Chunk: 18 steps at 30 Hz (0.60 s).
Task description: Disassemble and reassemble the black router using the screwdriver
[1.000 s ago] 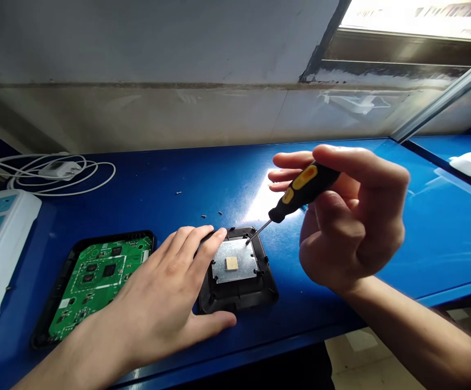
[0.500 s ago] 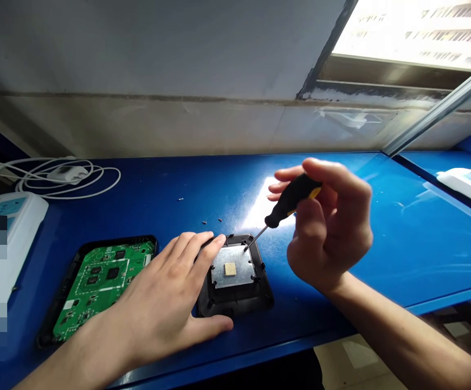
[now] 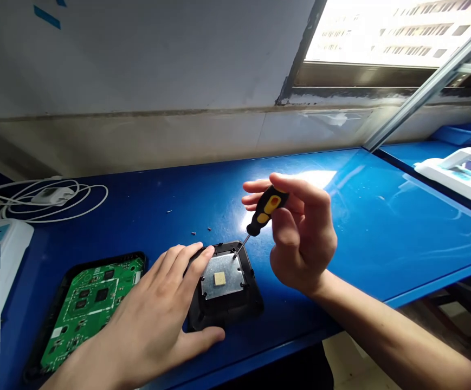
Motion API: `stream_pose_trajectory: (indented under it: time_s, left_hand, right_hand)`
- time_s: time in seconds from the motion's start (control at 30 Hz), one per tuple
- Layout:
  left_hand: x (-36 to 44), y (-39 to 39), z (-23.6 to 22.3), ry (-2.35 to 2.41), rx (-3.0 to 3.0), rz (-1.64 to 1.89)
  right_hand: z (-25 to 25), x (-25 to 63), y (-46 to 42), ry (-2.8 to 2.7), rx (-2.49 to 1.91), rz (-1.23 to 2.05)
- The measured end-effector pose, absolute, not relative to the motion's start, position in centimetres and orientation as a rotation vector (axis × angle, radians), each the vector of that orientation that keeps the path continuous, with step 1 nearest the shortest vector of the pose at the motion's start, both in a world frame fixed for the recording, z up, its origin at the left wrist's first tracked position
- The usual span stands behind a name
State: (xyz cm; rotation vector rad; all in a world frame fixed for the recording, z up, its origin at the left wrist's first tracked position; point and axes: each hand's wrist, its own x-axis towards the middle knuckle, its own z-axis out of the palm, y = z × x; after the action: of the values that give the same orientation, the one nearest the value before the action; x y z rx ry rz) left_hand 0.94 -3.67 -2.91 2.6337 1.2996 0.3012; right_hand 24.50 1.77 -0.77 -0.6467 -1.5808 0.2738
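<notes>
A screwdriver [image 3: 268, 207] with a black and yellow handle is pinched between thumb and forefinger of my right hand [image 3: 304, 233], its other fingers stretched out. The shaft slants down, and its tip meets a corner of a silver metal plate [image 3: 227, 290] near a screw position. That plate, with a small pale square pad [image 3: 219, 278] on it, lies inside a black plastic cover [image 3: 253, 303]. My left hand [image 3: 166, 295] lies open over the cover's left side, fingers extended, fingertips at its top edge and thumb near the lower edge. Left of it, partly hidden, is a green circuit board [image 3: 91, 300] in a black housing.
Several small screws [image 3: 193, 233] lie on the blue table [image 3: 341, 216] beyond the cover. A coiled white cable with its adapter [image 3: 52, 195] and a white power strip [image 3: 13, 244] are at left. Another power strip [image 3: 458, 176] and a blue tray [image 3: 460, 134] stand at right behind a metal-framed divider [image 3: 414, 97].
The screwdriver handle has turned in my right hand, now showing more of its yellow inlays. The camera view has shifted a little. My left hand keeps its place on the cover.
</notes>
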Motion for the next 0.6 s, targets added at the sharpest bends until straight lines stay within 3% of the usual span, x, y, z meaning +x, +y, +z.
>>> stream_pose_trajectory:
  time_s: [0.6]
  left_hand:
    - [0.9, -3.7, -3.1, 1.322, 2.648, 0.306]
  right_hand:
    - [-0.2, 24.7, 3.5, -1.650, -0.463, 0.154]
